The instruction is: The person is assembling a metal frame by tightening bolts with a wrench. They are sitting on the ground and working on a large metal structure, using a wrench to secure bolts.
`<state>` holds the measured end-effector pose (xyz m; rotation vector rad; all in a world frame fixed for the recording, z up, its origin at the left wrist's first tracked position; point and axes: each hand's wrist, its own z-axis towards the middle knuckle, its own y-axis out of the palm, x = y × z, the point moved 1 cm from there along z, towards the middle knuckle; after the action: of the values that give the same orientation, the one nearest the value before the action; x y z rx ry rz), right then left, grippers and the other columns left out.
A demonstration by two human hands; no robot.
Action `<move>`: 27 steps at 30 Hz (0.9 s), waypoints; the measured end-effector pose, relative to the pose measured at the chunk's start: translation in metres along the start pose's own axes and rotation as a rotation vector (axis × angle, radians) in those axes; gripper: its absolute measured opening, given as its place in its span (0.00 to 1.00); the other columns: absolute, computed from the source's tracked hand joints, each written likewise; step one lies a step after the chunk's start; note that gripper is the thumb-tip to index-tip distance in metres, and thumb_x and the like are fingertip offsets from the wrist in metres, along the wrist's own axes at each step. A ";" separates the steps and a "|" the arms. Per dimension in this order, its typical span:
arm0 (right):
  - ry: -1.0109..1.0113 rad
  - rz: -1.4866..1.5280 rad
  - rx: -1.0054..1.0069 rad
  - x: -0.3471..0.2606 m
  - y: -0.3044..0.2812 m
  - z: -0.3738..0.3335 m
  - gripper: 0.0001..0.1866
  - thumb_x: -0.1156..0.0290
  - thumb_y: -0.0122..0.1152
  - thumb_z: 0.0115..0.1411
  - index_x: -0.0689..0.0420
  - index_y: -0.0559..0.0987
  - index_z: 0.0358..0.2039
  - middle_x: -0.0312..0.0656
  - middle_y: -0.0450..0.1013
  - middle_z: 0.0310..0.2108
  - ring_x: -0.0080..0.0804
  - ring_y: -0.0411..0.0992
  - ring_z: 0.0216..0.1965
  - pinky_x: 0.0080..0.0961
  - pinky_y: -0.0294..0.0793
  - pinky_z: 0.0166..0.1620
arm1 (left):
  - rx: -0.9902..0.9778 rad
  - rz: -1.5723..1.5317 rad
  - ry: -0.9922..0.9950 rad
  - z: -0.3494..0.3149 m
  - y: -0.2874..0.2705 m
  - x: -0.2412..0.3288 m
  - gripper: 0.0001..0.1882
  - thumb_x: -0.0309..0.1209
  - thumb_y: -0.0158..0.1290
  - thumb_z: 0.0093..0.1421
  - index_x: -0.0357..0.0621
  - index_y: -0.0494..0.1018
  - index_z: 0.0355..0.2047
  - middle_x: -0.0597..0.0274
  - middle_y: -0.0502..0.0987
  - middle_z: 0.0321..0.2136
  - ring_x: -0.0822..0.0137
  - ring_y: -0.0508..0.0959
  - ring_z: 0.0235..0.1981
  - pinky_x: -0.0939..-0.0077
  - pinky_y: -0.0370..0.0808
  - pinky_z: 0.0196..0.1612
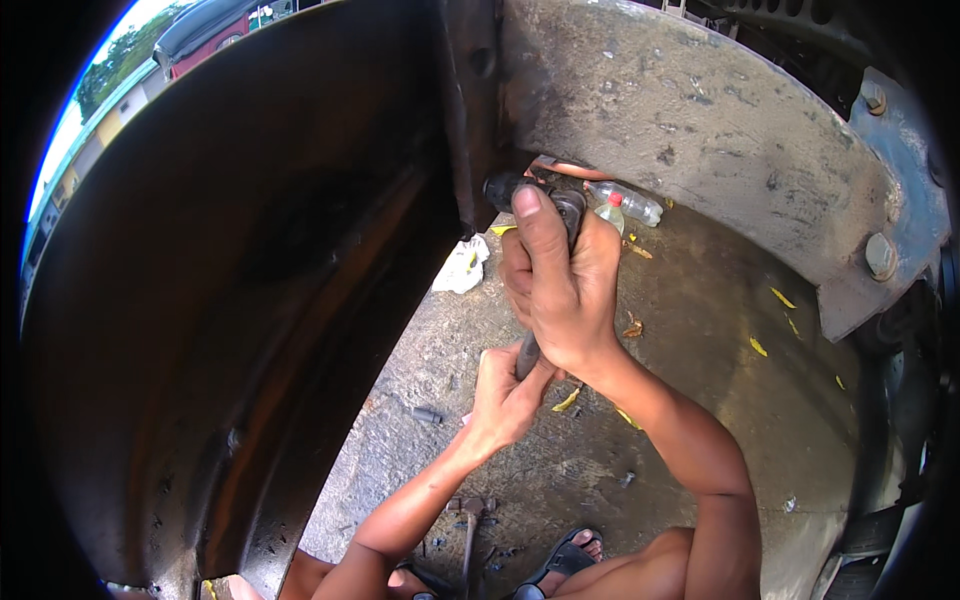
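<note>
A dark socket wrench (527,357) is held in both my hands, its handle slanting up and away from me. My right hand (565,280) wraps round the upper part by the head, thumb pointing up along it. Lower down, my left hand (508,393) grips the handle's end. The black socket (503,189) on the wrench's head points left, against the lower part of a dark metal upright (468,130). Whatever fastener it may sit on is hidden. A large dark metal panel (250,250) stands left of my hands.
A worn grey metal beam (690,110) curves across the top right to a bolted bluish bracket (890,200). On the concrete ground lie a hammer (471,530), a loose dark socket (427,415), plastic bottles (630,203), a white plastic bag (461,266) and yellow leaves (567,400).
</note>
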<state>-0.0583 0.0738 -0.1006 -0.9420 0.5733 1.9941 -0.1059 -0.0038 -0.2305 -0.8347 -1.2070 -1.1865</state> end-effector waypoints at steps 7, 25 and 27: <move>0.389 0.080 0.003 -0.033 -0.001 0.003 0.28 0.60 0.58 0.72 0.56 0.64 0.16 0.28 0.60 0.11 0.14 0.57 0.15 0.24 0.53 0.20 | 0.006 0.056 -0.105 -0.012 -0.008 0.021 0.23 0.42 0.53 0.72 0.37 0.78 0.25 0.71 0.63 0.10 0.79 0.61 0.15 0.73 0.57 0.20; -0.201 -0.362 0.040 -0.003 -0.009 0.021 0.23 0.62 0.56 0.72 0.61 0.71 0.20 0.28 0.61 0.16 0.16 0.58 0.19 0.21 0.60 0.24 | 0.418 0.051 0.491 0.066 0.042 -0.027 0.07 0.25 0.53 0.57 0.32 0.74 0.25 0.51 0.70 0.14 0.76 0.68 0.19 0.69 0.71 0.26; -0.350 -0.475 0.013 0.003 -0.012 0.019 0.23 0.60 0.57 0.71 0.63 0.73 0.22 0.30 0.62 0.15 0.17 0.59 0.20 0.22 0.64 0.29 | 0.445 0.012 0.479 0.083 0.035 -0.021 0.08 0.27 0.55 0.58 0.32 0.75 0.27 0.49 0.72 0.16 0.75 0.70 0.21 0.70 0.72 0.28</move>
<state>-0.0569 0.0944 -0.0919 -0.6254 0.1461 1.6641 -0.0908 0.0872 -0.2299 -0.2056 -1.0051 -0.9794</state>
